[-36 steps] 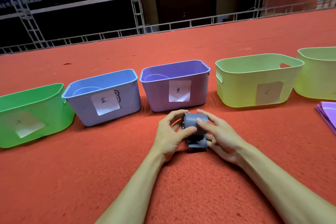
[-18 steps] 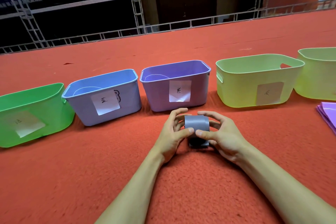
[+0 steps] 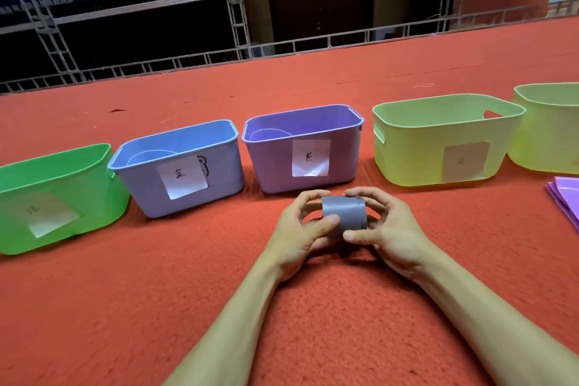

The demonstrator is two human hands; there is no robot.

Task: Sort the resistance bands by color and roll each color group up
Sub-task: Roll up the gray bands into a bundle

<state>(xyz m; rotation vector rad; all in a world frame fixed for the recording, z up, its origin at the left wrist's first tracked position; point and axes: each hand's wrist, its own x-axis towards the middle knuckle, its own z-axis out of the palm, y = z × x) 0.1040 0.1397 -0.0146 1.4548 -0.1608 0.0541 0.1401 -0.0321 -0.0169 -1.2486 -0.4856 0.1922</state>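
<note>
Change: a second ago a loose tail of grey band hung under the roll; half a second ago it was shorter; now no tail shows.
Meaning: the grey group looks wound up to its end, so this roll is probably finished and ready to be put away.
Green bin (image 3: 56,197): far left on the red carpeted surface (image 3: 125,307), with a paper label too faint to read.
Blue bin (image 3: 175,166): next along, with a handwritten label on its front.
Purple bin (image 3: 300,150): labelled too, directly behind the hands.
Left hand (image 3: 297,229): forearm angled in from below; the thumb presses the roll's near face and the fingers curl over its left end.
Grey roll (image 3: 344,216): pinched between both hands, near the purple bin; I cannot tell whether it touches the surface.
Right hand (image 3: 394,229): mirrors the left, with the thumb on the roll's lower near edge and the fingers arched round the right end.
Yellow-green bin (image 3: 438,141): labelled, right of the hands.
Second pale bin (image 3: 548,128): cut off at the right edge.
Purple bands (image 3: 567,197): a flat stack at the right edge, not yet rolled.
</note>
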